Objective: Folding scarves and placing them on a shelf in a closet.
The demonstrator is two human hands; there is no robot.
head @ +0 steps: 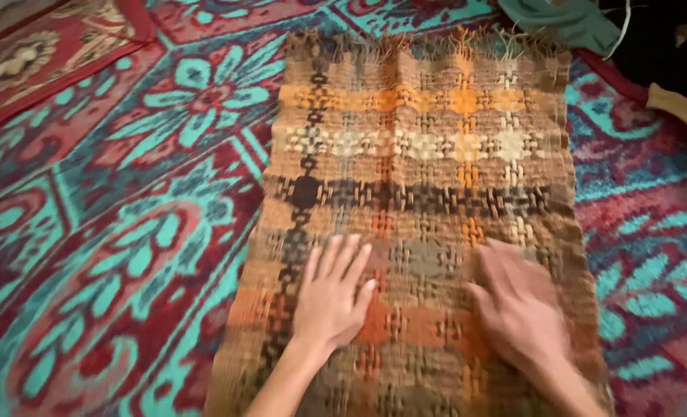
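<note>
Head view, woven mat (421,193) lengthwise away, fringe far, left hand (332,297), right hand (517,309) flat, fingers spread.

Both hands, left hand (332,297) and right hand (517,305), press flat on a woven mat (428,185) over patterned carpet (120,232)

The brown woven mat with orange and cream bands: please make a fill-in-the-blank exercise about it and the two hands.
1. Both hands, the left hand and the right hand, lie ____ on the brown woven mat.
2. The mat lies on a red and ____ patterned carpet.
3. The mat's far edge ends in a loose ____.

Missing words: flat; turquoise; fringe
</note>
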